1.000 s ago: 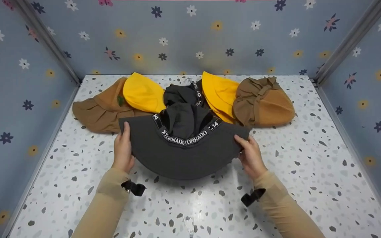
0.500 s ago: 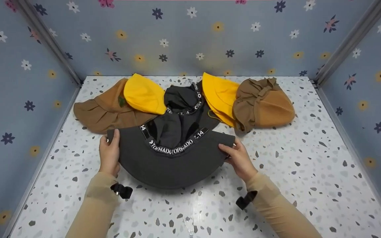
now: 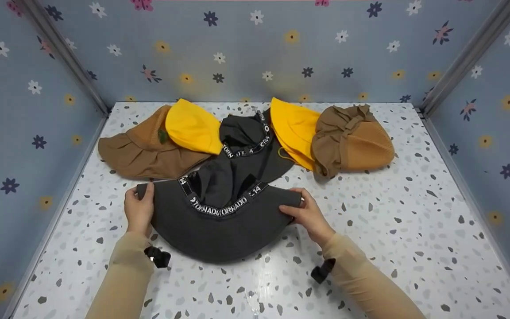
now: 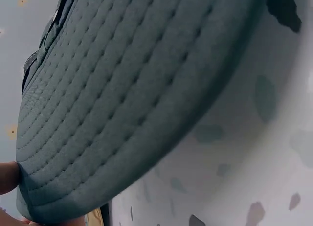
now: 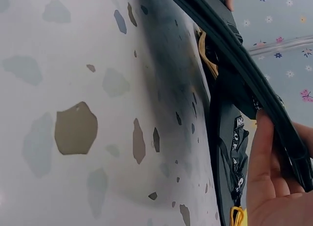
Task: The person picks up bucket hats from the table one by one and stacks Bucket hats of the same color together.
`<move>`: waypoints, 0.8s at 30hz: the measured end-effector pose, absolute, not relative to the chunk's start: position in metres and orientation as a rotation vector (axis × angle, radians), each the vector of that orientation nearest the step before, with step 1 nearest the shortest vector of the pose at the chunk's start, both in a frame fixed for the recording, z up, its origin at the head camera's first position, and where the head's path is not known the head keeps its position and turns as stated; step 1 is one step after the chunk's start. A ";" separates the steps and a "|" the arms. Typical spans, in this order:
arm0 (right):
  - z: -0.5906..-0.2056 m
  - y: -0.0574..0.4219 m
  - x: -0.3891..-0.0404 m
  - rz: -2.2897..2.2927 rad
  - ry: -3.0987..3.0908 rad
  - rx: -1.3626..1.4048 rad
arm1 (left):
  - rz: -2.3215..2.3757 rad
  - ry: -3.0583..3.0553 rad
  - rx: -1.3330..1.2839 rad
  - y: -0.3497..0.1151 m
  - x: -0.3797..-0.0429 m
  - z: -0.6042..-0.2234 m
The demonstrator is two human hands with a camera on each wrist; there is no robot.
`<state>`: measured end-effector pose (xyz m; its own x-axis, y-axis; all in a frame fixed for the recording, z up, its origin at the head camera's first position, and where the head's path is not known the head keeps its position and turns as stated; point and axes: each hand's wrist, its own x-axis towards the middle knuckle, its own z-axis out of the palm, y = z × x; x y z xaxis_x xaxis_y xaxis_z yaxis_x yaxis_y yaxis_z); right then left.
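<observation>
A dark grey brimmed hat (image 3: 219,239) hangs in front of me, inner side up, with a lettered sweatband along the crown opening. My left hand (image 3: 139,210) pinches one end of its wide brim, thumb on top. At the opposite end my right hand (image 3: 310,217) grips the brim between thumb and fingers. Stitched rows cover the brim (image 4: 117,84) in the left wrist view. The right wrist view catches the brim edge-on, raised off the tabletop, with the right hand (image 5: 276,187) at its end. Behind it lies a second dark grey hat (image 3: 281,161), its lettered band showing.
At the back, a yellow hat (image 3: 193,126) overlaps a brown hat (image 3: 148,155) on the left. Another yellow hat (image 3: 295,128) and a brown hat (image 3: 365,144) lie to the right. Flowered walls (image 3: 255,53) enclose the speckled white tabletop (image 3: 405,248) on three sides.
Both hands have drawn the dark grey hat toward me and to the left, still holding the brim ends. More of the second dark grey hat behind it shows now.
</observation>
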<state>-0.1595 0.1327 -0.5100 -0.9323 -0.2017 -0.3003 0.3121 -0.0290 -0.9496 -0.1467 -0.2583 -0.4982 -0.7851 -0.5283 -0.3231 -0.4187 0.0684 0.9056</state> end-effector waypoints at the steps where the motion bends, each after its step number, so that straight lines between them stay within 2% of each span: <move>1: -0.511 0.132 -0.160 -2.013 1.914 0.106 | -1.806 -2.249 1.003 -0.260 -0.146 -0.499; 24: -0.525 0.125 -0.160 -1.851 2.045 0.143 | -1.630 -2.573 1.061 -0.276 -0.141 -0.513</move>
